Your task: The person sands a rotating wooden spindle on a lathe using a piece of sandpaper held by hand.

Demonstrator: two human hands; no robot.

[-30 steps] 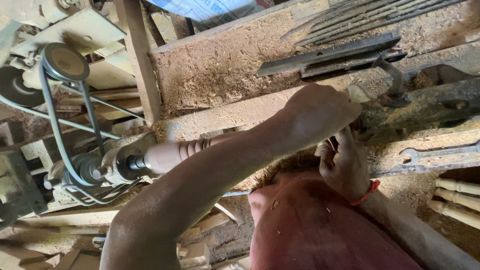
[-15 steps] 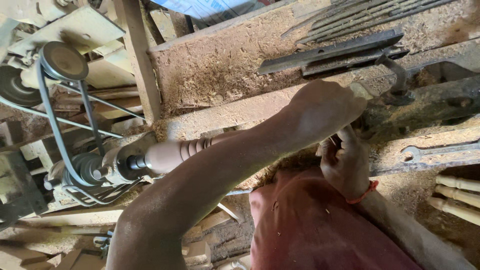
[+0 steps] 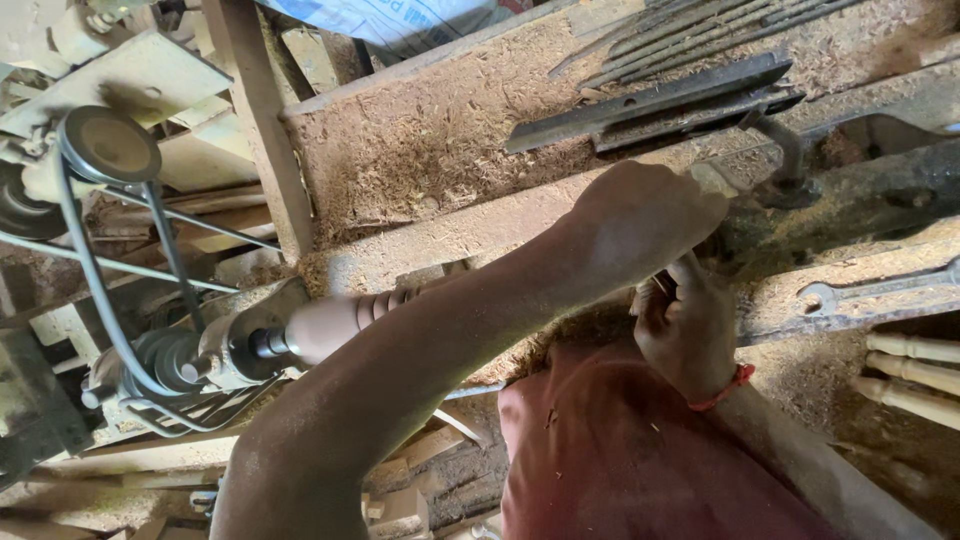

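Observation:
A pale turned wooden spindle (image 3: 340,320) with ribbed rings is mounted in a belt-driven lathe, and its surface looks blurred. My left arm reaches across it. My left hand (image 3: 645,225) is closed in a fist over the spindle's right end, next to the dark metal tailstock (image 3: 850,200); what lies under the fist is hidden. Just below it, my right hand (image 3: 685,330), with a red thread at the wrist, curls around a thin tool, of which only a sliver shows between the fingers.
A black belt (image 3: 95,290) runs from an upper pulley (image 3: 108,145) to the lathe head (image 3: 165,360) at left. Long metal bars (image 3: 650,100) lie on the sawdust-covered bench (image 3: 430,140). A wrench (image 3: 870,290) and several finished spindles (image 3: 915,350) lie at right.
Both hands stay at the tailstock end, the left fist shifting only slightly. The view has drifted a little, so the lathe head sits lower and further left.

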